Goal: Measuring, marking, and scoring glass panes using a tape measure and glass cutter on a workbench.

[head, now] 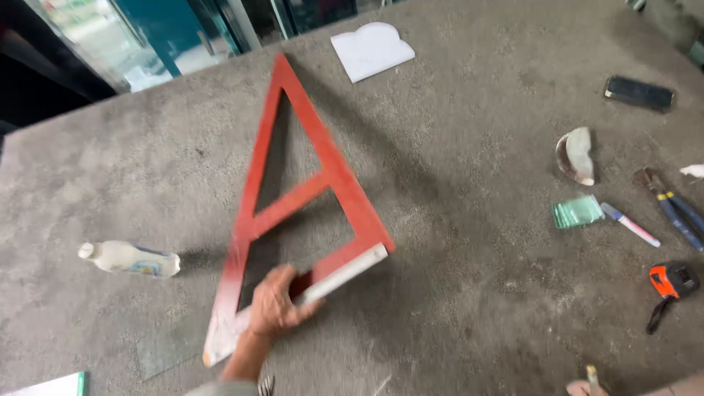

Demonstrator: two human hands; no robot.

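Head view, looking down on a grey, felt-like work table (455,220). The left hand (275,302) is gripping the near bar of a large red triangular frame (315,180), fingers curled closed around that bar where its pale near edge begins. The frame is lying across the middle of the table, its apex pointing far and slightly left, its pale-edged base running along the near side; a red crossbar is joining its two long sides. The frame looks slightly lifted at the near right corner, though this cannot be told for certain.

The right hand (583,387) is showing only as a sliver at the near right edge, with a small pale stick beside it; whether it is open or closed cannot be told.

Left of the frame, a white plastic bottle (128,258) is lying on its side. Far of the apex, a white scalloped sheet (371,50) is resting flat. On the right side are lying a dark phone (639,93), a curved shard (576,155), a small stack of greenish glass (578,211), a marker pen (629,224), blue-handled pliers (671,207) and an orange tape measure (673,280).
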